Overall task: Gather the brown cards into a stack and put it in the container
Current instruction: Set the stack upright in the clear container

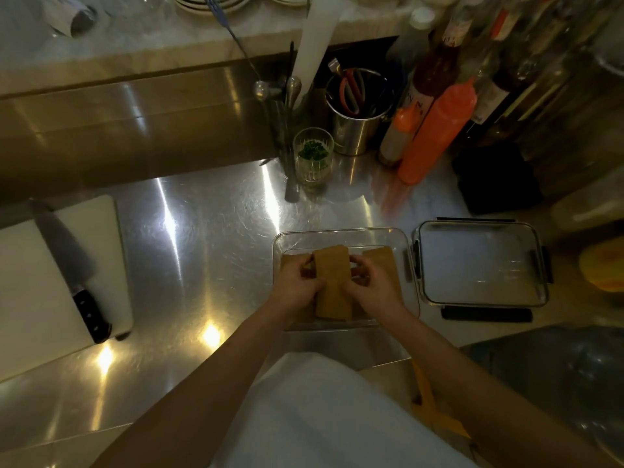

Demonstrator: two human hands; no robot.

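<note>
A stack of brown cards [332, 282] stands inside a clear plastic container [341, 236] on the steel counter. My left hand [297, 287] grips the stack's left side and my right hand [369, 287] grips its right side. More brown cards [383, 258] lie in the container to the right of the stack, and a brown edge shows behind my left hand. My hands hide the bottom of the container.
The container's clear lid [479, 263] lies just to the right. A white cutting board [40, 282] with a large knife [72, 268] sits at the left. Behind stand a glass with herbs [313, 157], a steel utensil pot [356, 109], orange squeeze bottles [435, 130] and other bottles.
</note>
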